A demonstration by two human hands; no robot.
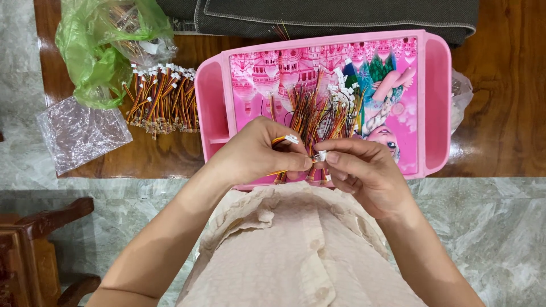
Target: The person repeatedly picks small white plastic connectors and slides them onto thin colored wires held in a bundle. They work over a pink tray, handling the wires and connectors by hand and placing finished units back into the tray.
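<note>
My left hand (pixel 259 150) pinches a small bunch of thin orange and red wires with a white plug (pixel 292 139) at the end. My right hand (pixel 364 170) meets it from the right, thumb and forefinger closed on another small white connector (pixel 322 155) on the same wires. Both hands hover over the near edge of a pink plastic tray (pixel 435 102) with a cartoon picture. A loose heap of coloured wire leads (pixel 324 111) with white plugs lies in the tray just beyond my fingers.
A tidy pile of bundled wires (pixel 162 99) lies on the wooden table (pixel 500 113) left of the tray. A green plastic bag (pixel 99 51) and a clear bag (pixel 79 133) sit farther left. Dark fabric (pixel 341 14) lies behind the tray. A wooden chair (pixel 34 250) stands at lower left.
</note>
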